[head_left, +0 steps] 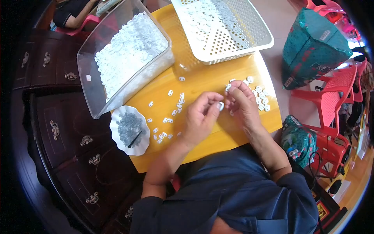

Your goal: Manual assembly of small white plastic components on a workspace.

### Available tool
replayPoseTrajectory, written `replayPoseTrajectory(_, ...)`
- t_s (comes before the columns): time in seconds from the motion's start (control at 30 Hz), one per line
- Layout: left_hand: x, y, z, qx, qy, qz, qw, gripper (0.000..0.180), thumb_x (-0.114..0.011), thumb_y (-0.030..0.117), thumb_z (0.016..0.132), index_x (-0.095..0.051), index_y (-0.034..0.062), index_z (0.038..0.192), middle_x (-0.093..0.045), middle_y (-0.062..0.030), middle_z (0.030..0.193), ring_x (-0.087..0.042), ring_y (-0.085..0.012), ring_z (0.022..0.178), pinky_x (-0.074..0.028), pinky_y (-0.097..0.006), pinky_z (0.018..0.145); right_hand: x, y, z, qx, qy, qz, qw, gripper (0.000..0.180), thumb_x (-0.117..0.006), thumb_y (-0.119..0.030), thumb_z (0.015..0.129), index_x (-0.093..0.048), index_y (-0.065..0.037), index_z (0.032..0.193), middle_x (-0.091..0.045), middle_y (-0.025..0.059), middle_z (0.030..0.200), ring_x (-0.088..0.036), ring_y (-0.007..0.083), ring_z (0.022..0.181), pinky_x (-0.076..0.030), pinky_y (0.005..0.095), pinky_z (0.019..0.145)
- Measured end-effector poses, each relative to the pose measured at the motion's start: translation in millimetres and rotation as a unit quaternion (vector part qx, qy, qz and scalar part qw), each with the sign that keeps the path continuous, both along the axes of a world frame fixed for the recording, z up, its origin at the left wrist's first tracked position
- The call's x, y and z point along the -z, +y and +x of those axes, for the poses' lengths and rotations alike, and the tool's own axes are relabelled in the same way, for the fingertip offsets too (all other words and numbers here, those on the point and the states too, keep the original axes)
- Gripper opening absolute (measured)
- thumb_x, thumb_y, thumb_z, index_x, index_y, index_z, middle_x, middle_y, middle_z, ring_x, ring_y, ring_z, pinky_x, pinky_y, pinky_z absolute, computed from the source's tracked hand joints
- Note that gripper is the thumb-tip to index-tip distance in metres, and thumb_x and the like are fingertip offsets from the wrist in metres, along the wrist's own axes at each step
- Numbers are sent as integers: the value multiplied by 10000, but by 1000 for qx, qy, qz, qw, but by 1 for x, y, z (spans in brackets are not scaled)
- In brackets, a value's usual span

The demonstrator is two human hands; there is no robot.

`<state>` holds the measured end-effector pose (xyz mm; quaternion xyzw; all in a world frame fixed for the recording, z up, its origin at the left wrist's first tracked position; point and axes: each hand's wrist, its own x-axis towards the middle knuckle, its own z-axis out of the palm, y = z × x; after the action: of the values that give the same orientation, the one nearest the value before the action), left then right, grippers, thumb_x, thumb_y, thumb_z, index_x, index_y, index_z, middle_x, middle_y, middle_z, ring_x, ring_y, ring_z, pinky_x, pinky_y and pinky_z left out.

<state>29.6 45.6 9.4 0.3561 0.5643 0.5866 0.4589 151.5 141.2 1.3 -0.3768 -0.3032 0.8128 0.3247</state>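
Observation:
Both hands are over the yellow table (206,150). My left hand (201,117) pinches a small white plastic piece (221,106) between thumb and fingertips. Close beside it, my right hand (244,102) grips another small white piece (228,87), with grey showing on it, between thumb and index finger. The pieces are apart. Several loose white two-hole pieces (170,93) lie scattered left of my left hand. Just past my right hand sits a cluster of rounder white pieces with grey holes (261,95). A white scalloped dish (117,125) holds small grey parts and a thin black tool (135,139).
A clear plastic bin (86,91) full of white pieces stands at the far left, and a white perforated basket (233,54) with more pieces at the far edge. Dark drawers (66,128) flank the left side. Green bags (311,48) and red chairs (331,97) stand right. Another person's arm (80,17) shows top left.

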Motion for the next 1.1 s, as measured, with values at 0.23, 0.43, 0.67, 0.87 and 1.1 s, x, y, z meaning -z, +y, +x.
replayPoseTrajectory(0.23, 7, -1, 25, 28, 203, 79, 976, 264, -715, -52, 854, -657, -23, 1110, -686, -104, 937, -663, -141, 757, -528, -261, 662, 3, -1, -6, 29, 65, -73, 995, 97, -645, -130, 964, -590, -92, 1034, -625, 18, 871, -575, 89, 745, -488, 206, 681)
replayPoseTrajectory(0.43, 6, -7, 19, 56, 175, 37, 982, 193, -696, -4, 892, -668, -10, 1083, -681, -94, 868, -646, -136, 709, -521, -267, 650, 2, -6, -6, 19, 44, -49, 998, 50, -611, -122, 977, -584, -86, 998, -621, 10, 880, -563, 70, 738, -476, 199, 651)
replayPoseTrajectory(0.67, 0, -14, 19, 77, 92, 1, 993, 144, -676, 62, 932, -664, -37, 1035, -660, -138, 845, -651, -206, 726, -512, -323, 658, -4, -6, -7, 11, -10, 41, 999, 61, -623, -126, 973, -588, -92, 1011, -621, 1, 883, -557, 67, 728, -459, 204, 660)
replayPoseTrajectory(0.87, 18, -21, 17, 76, 38, 3, 996, 137, -668, 51, 934, -690, -32, 1040, -649, -85, 830, -612, -136, 711, -475, -263, 636, -1, -10, -10, 15, -32, 140, 990, 77, -626, -70, 970, -594, -44, 1035, -628, 3, 913, -571, 63, 773, -487, 219, 697)
replayPoseTrajectory(1.1, 16, -24, 16, 70, -82, -61, 992, 108, -650, 18, 935, -703, -10, 1025, -672, -8, 867, -598, -61, 716, -477, -223, 641, 4, -13, -11, 5, -33, 182, 983, 72, -624, -46, 968, -594, -36, 1033, -620, -16, 926, -563, 44, 778, -481, 199, 697)
